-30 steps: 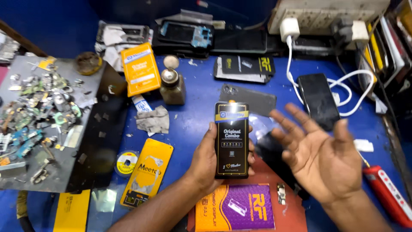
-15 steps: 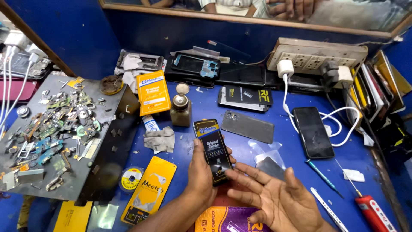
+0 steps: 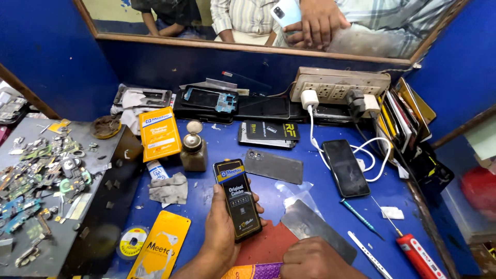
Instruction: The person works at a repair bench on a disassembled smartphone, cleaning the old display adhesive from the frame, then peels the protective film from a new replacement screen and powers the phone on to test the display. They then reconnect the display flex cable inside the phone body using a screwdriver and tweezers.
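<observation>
Resting above the blue surface [image 3: 310, 206], a slim black box [image 3: 237, 199] with a yellow top is held upright in the left hand [image 3: 222, 235]; the grip is clamped on its lower half, thumb at one edge and fingertips at the other. The right hand [image 3: 315, 260] is seen just right of the box, knuckles up and fingers curled together; whether anything is held cannot be told. A grey metal plate [image 3: 315, 227] lies touching that hand. A brown bottle [image 3: 194, 152] stands behind and left of the box, a grey phone back [image 3: 274, 165] behind and right. A dark phone [image 3: 345, 168] on a white cable is farther right.
</observation>
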